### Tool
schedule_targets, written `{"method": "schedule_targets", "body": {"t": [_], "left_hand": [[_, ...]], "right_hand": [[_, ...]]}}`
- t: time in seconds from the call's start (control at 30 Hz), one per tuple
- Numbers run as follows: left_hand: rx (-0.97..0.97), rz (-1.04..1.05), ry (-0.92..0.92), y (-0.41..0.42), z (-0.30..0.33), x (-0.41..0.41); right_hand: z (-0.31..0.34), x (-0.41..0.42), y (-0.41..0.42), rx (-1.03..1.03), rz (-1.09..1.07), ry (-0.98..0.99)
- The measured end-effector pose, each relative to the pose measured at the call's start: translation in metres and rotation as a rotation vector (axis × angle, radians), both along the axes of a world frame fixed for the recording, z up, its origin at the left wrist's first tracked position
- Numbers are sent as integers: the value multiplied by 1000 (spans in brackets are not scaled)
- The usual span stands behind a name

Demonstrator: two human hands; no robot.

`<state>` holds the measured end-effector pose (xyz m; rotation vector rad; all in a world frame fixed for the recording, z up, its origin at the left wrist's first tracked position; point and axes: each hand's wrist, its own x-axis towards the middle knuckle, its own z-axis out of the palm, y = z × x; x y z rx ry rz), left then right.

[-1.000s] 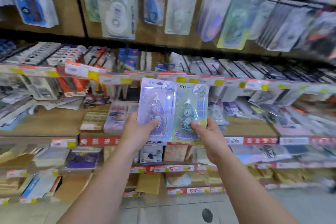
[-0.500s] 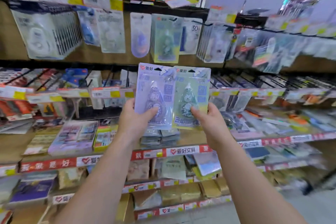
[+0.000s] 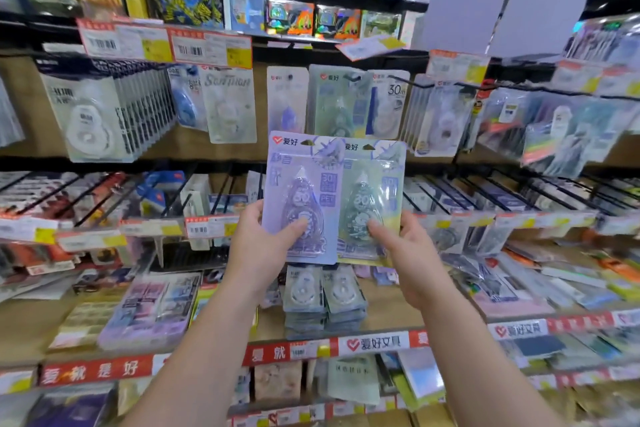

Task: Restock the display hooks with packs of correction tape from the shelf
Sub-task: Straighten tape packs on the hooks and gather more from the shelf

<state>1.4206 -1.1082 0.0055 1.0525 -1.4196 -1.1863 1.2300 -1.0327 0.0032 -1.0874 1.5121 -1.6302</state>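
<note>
My left hand point(image 3: 263, 246) grips a purple pack of correction tape point(image 3: 301, 194) by its lower left edge, thumb across the front. My right hand point(image 3: 405, 253) grips a green pack of correction tape point(image 3: 375, 198) by its lower right edge. The two packs are upright side by side, the purple one overlapping the green. Straight above them a purple pack point(image 3: 287, 100) and a green pack point(image 3: 337, 100) hang on display hooks. Two low stacks of correction tape packs point(image 3: 323, 298) lie on the shelf below my hands.
More blister packs hang on hooks to the left point(image 3: 104, 111) and right point(image 3: 446, 114). Wire dividers point(image 3: 502, 198) and price tags point(image 3: 211, 48) jut out from the shelf edges. Boxes and flat stationery cover the shelf boards point(image 3: 374, 343).
Both hands have lifted the two packs upward toward the hanging row, and my view has tilted up from the lower shelves to the hooks.
</note>
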Motion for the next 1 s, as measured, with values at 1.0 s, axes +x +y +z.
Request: {"method": "schedule_targets", "body": {"t": [1.0], "left_hand": [[-134, 52, 125, -80, 42, -31]], "right_hand": [[52, -29, -97, -175, -55, 45]]}}
